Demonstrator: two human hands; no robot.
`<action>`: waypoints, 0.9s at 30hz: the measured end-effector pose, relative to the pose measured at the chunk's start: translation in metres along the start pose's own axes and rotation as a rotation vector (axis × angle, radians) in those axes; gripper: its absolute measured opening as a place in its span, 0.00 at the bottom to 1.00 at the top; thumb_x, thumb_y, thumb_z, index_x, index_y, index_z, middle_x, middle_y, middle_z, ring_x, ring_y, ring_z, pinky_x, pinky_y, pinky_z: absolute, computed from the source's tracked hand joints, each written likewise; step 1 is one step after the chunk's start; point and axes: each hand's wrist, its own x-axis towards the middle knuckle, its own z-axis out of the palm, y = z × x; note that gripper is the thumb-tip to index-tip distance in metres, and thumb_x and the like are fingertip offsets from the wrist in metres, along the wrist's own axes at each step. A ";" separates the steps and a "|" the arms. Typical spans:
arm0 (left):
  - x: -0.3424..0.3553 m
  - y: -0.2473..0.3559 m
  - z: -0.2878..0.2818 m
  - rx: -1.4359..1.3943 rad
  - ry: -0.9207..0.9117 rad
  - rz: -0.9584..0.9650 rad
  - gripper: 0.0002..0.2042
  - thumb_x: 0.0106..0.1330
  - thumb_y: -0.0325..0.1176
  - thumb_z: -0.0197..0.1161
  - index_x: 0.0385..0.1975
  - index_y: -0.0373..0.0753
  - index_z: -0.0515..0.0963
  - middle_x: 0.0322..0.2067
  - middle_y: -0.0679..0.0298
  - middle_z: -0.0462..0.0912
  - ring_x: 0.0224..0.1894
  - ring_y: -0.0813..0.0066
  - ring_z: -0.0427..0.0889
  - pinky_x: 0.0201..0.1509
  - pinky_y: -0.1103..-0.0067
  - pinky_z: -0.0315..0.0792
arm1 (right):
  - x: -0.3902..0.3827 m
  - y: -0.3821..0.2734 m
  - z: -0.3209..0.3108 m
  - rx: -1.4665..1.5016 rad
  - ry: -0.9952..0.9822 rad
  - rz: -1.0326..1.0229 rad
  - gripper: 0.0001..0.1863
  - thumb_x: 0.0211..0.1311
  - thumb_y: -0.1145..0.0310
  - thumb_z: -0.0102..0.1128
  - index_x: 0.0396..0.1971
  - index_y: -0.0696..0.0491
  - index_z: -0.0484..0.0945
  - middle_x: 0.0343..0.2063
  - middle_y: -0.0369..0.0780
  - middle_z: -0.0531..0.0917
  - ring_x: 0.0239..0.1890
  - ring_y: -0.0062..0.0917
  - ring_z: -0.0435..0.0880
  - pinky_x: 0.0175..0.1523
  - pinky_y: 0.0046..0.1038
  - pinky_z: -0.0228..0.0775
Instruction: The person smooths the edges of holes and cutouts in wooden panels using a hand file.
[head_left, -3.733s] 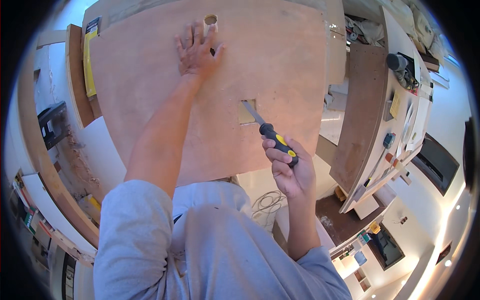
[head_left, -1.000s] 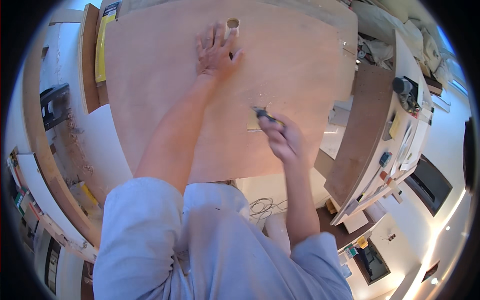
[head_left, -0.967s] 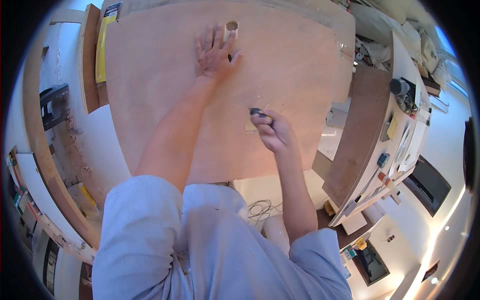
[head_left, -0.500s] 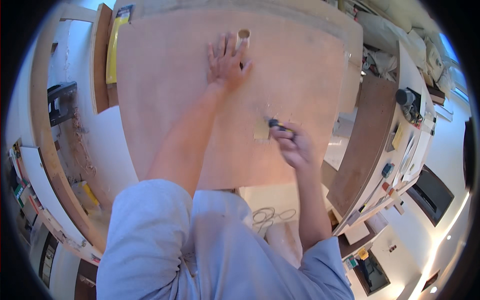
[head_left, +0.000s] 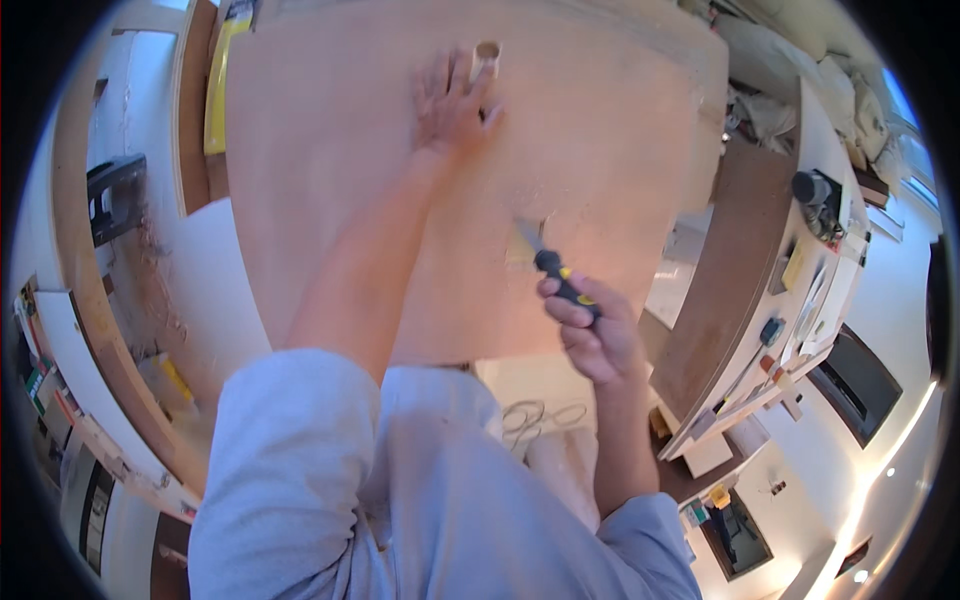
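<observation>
A broad pinkish-tan wooden board [head_left: 340, 180] lies below me. On it, at the far middle, my left hand [head_left: 452, 115] is laid flat with fingers spread, beside a round hole [head_left: 487, 52]. My right hand [head_left: 597, 330] is wrapped around a black-and-yellow tool handle [head_left: 570, 285]. From it a narrow grey metal blade [head_left: 530, 233] points away and to the left, over a pale rectangular patch [head_left: 523, 248] in the board. The blade is blurred, so I cannot tell its exact kind or whether it touches the wood. Small chips [head_left: 535, 200] lie just beyond.
At the right, a shelf panel [head_left: 830, 290] carries several tools, with a brown board [head_left: 730, 270] beside it. A long yellow object [head_left: 217, 95] stands at the far left, near a black frame-like piece [head_left: 117, 198]. A coiled cable [head_left: 540, 420] lies below the board's near edge.
My right hand has drawn back toward me and tilted, so more of the tool's handle and blade shows. The left hand stays flat by the hole. The view has shifted slightly.
</observation>
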 end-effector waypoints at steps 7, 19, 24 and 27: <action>-0.004 0.000 0.007 0.002 -0.051 -0.011 0.31 0.60 0.55 0.50 0.64 0.55 0.57 0.67 0.62 0.48 0.70 0.61 0.39 0.69 0.55 0.31 | 0.021 -0.023 -0.011 -0.037 -0.047 0.074 0.07 0.63 0.72 0.45 0.32 0.61 0.63 0.18 0.36 0.67 0.14 0.13 0.62 0.12 0.12 0.52; -0.007 -0.008 0.001 0.041 -0.025 -0.024 0.31 0.60 0.55 0.50 0.64 0.55 0.57 0.67 0.62 0.49 0.69 0.60 0.42 0.69 0.56 0.33 | 0.006 -0.031 0.005 0.040 0.022 0.085 0.09 0.63 0.71 0.44 0.34 0.62 0.62 0.18 0.37 0.66 0.15 0.13 0.62 0.11 0.11 0.55; -0.008 0.011 0.005 -0.015 -0.017 -0.003 0.31 0.61 0.55 0.50 0.64 0.54 0.57 0.67 0.62 0.49 0.69 0.61 0.43 0.68 0.56 0.33 | 0.062 -0.036 -0.028 -0.153 0.143 -0.017 0.09 0.64 0.70 0.45 0.33 0.63 0.64 0.18 0.35 0.66 0.13 0.13 0.61 0.13 0.11 0.55; 0.002 0.015 0.006 -0.001 -0.015 0.028 0.31 0.61 0.56 0.49 0.64 0.55 0.57 0.67 0.62 0.49 0.69 0.61 0.42 0.69 0.56 0.33 | 0.083 -0.044 -0.046 -0.010 0.113 0.042 0.10 0.64 0.69 0.45 0.32 0.62 0.65 0.17 0.34 0.66 0.12 0.12 0.60 0.13 0.11 0.54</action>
